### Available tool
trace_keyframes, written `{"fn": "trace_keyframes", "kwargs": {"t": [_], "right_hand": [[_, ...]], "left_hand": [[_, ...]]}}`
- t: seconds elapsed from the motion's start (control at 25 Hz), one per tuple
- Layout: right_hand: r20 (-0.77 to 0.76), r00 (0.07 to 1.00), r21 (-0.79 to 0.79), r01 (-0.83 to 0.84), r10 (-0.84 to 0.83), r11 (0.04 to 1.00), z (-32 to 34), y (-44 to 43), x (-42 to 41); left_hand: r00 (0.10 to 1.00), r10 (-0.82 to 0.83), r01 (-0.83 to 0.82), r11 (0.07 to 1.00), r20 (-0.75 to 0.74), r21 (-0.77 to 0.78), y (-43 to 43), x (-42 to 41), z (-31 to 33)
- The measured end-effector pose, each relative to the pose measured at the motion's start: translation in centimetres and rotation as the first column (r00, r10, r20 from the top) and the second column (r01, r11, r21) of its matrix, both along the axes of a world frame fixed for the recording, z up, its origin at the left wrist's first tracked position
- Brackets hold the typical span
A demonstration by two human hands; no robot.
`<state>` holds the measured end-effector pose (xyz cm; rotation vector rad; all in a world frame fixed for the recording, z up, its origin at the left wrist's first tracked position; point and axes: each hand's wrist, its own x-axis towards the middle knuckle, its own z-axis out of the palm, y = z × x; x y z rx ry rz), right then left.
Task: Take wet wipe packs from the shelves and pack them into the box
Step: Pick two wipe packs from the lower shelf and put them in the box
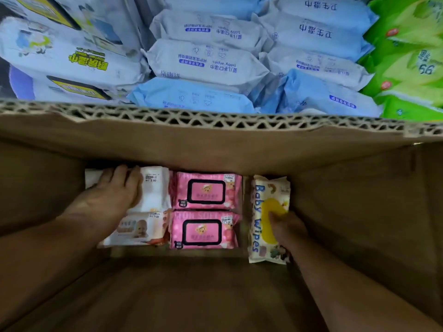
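Left hand (115, 192) flat, fingers straight, right hand (286, 228) gripping wipes pack (260, 212), forearms extended forward

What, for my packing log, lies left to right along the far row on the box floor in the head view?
White pack → far pink pack → Baby Wipes pack, gripped by the right hand.

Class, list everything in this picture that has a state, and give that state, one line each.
box: open, partly filled
left hand: rests flat on white pack
right hand: grips Baby Wipes pack
baby-face pack: flat, in box
upper pink pack: flat, lid shut
lower pink pack: flat, lid shut
shelf packs: stacked beyond the box
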<state>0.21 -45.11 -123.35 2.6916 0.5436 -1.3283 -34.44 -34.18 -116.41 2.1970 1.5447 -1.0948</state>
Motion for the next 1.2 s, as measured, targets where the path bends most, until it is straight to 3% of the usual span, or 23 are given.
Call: {"fn": "trace_keyframes", "kwargs": {"t": [0.12, 0.24, 0.32, 0.44, 0.56, 0.64, 0.72, 0.8, 0.88, 1.04, 1.2], "right_hand": [[0.212, 0.951, 0.038, -0.237, 0.224, 0.971, 0.2, -0.4, -1.5], [0.213, 0.832, -0.027, -0.519, 0.512, 0.854, 0.1, -1.2, -2.4], [0.173, 0.796, -0.09, -0.574, 0.581, 0.814, 0.3, -1.0, -2.1], [0.079, 0.853, -0.062, -0.512, 0.516, 0.857, 3.3, 0.2, -1.8], [-0.067, 0.95, 0.139, -0.293, 0.304, 0.946, 8.9, 0.8, -3.3], [-0.214, 0.971, 0.212, -0.064, 0.111, 0.975, 13.6, 1.1, -4.7], [-0.294, 0.956, 0.245, 0.082, -0.006, 0.966, 18.5, 0.9, -5.9], [-0.328, 0.944, 0.285, 0.135, -0.036, 0.949, 23.3, 0.5, -6.6], [-0.377, 0.924, 0.318, 0.198, -0.068, 0.927, 29.0, 0.6, -7.1], [-0.495, 0.86, 0.321, 0.312, -0.122, 0.894, 42.7, 1.8, -7.0], [-0.445, 0.895, 0.486, 0.232, 0.01, 0.843, 56.9, 3.7, -6.4]], "left_hand": [[0.995, -0.091, 0.087, 0.992, 0.041, 0.093, -0.9, -0.3, 0.1], [0.994, -0.071, 0.066, 0.996, 0.082, 0.066, -0.5, -0.3, -0.1], [0.991, -0.014, 0.005, 0.997, 0.133, 0.074, 0.2, 0.1, 0.1], [0.985, 0.049, -0.05, 0.999, 0.167, -0.001, 0.0, 0.6, 1.8], [0.881, 0.358, -0.334, 0.934, 0.31, -0.129, -0.4, 2.3, 5.4], [0.698, 0.574, -0.542, 0.814, 0.428, -0.208, -1.6, 4.0, 8.9], [0.446, 0.788, -0.725, 0.596, 0.424, -0.345, -3.2, 6.0, 13.4], [0.231, 0.889, -0.781, 0.412, 0.396, -0.469, -4.6, 7.4, 18.3], [0.121, 0.899, -0.778, 0.349, 0.421, -0.522, -5.1, 8.5, 23.2], [0.088, 0.871, -0.709, 0.396, 0.483, -0.583, -3.8, 9.6, 35.7], [0.136, 0.791, -0.636, 0.531, 0.596, -0.56, -0.3, 9.4, 50.4]]}}
